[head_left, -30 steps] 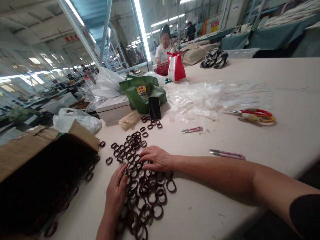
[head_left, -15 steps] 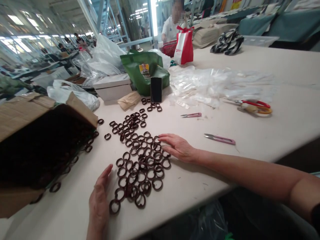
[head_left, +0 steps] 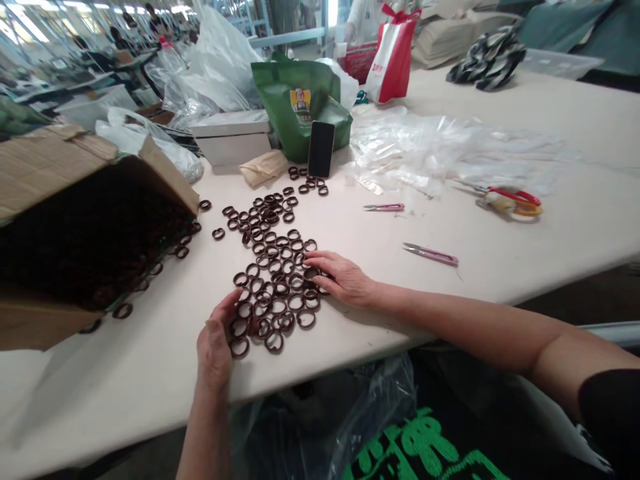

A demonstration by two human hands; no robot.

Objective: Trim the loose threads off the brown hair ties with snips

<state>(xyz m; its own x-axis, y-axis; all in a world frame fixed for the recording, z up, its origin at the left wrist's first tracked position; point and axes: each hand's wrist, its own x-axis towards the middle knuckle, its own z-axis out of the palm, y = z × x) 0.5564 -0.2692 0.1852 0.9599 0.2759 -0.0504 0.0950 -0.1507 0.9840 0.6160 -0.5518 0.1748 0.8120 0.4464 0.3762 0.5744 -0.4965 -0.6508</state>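
Several dark brown hair-tie rings [head_left: 273,293] lie spread flat on the white table [head_left: 500,260] in front of me. My left hand [head_left: 216,343] rests on its edge at the near left side of the spread, fingers out and touching the rings. My right hand [head_left: 341,277] lies flat on the table at the spread's right side, fingers stretched over a few rings. Neither hand holds anything. A second patch of rings [head_left: 265,210] lies further back.
An open cardboard box [head_left: 75,227] full of dark rings stands at left. Two pink thread snips [head_left: 433,254] and red-handled scissors [head_left: 515,200] lie to the right. Behind are a black phone [head_left: 321,149], green bag [head_left: 297,100], white box [head_left: 233,139], clear plastic bags [head_left: 440,143]. Another person works at the far end.
My view has dropped and shifted back. Both hands have drawn in toward each other, and the rings between them now lie closer together than half a second ago.
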